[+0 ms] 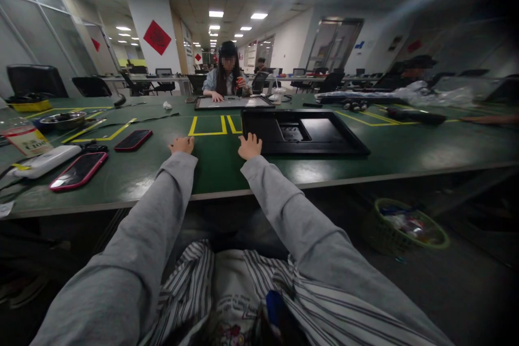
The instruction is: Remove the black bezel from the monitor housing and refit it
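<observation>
My left hand (182, 145) rests on the green tabletop (217, 170), fingers apart and nothing visible in it. My right hand (250, 146) is at the left edge of a black rectangular panel (267, 132), its fingers apart and overlapping the edge; whether they press on it is hard to tell. The panel lies flat, with a raised rim and a recessed opening (294, 131) near its middle. Between the hands is bare tabletop, with yellow tape lines (208, 133) just beyond.
On the left lie two phones (79, 171), a white power strip (46, 162), cables and a metal bowl (62, 120). Across the table a person (227, 78) works at another panel (235, 102). Clear plastic wrap (425, 92) lies far right; a green basket (409, 227) stands below.
</observation>
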Demonstrator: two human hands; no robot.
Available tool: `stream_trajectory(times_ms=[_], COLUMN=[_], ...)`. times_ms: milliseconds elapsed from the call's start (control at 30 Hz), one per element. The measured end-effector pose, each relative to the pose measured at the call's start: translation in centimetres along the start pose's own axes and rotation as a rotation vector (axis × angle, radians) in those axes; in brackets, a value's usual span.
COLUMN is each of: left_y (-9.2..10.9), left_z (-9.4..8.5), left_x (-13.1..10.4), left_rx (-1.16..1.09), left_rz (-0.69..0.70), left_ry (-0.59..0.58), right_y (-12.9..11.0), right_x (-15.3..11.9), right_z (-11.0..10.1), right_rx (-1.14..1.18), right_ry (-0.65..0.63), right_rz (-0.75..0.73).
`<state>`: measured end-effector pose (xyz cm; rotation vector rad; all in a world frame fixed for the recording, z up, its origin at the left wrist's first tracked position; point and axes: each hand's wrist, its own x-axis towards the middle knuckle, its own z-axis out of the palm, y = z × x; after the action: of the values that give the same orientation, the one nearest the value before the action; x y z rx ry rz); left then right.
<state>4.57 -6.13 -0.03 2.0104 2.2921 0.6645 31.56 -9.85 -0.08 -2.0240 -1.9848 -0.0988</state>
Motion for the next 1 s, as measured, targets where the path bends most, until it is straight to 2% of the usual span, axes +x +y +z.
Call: stream_trajectory(times_ms=[133,333,433,533,767,1000], left_y=[-2.2,-2.5,-2.5,-2.4,-2.5,-2.2], left_z=[-0.5,-0.4,-0.4,-0.5,-0.4,-0.3], left_x=[0.5,0.8,0.7,0.6,0.7,0.4], left_rx=[-0.007,-0.035,-0.029,-0.015,-0.010,0.019], left_rz=[-0.077,-0.097,-0.082,-0.065,-0.053,-0.047], left_ry=[0.048,0.019,0.020,0.013,-0.005,0.013], right_y=[4.4,13.1,16.2,17.3,17.5,17.7], right_x=[0.6,0.4,0.2,0.2,0.2,0.5], right_z=[-0.2,-1.7,-2.3,-2.3,-1.7,-2.2], right_rx=[-0.009,-0.038,-0.049,-0.074,-0.113,-0.161], right_ry=[0.006,0.050,0.047,0.085,0.160,0.101], right_rz=[0.049,0.173,0.211,0.210,0.170,0.126])
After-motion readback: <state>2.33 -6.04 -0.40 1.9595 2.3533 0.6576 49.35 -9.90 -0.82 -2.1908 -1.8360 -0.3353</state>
